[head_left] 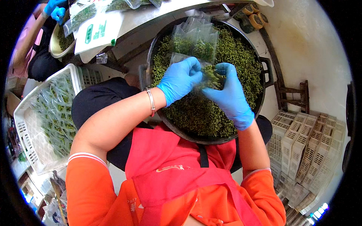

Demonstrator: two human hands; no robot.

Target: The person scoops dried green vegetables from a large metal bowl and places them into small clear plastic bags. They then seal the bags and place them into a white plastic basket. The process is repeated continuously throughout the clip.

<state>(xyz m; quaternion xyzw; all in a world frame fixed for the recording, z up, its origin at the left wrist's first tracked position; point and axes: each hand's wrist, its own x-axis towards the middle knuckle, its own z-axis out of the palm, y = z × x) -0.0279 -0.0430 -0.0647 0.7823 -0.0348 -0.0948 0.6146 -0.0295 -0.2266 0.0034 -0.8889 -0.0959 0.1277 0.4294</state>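
Observation:
Over a large black basin [196,140] of green peppercorns [241,49], my two blue-gloved hands work close together. My left hand [181,80] pinches a clear plastic bag [183,57] near the basin's middle. Facing it, my right hand [233,98] curls its thumb and fingers around a small bunch of peppercorns [212,78], which is blurred and partly hidden at the bag's mouth. More clear bags [196,32] lie in an overlapping stack on the peppercorns, just beyond my hands.
At my left stands a white plastic crate [28,139] with several filled bags [56,113]. A table [151,17] carries bags and a printed white sheet [98,34]. Another person's blue-gloved hand [57,14] shows at far left. White crates [298,143] and a wooden stool [296,96] stand right.

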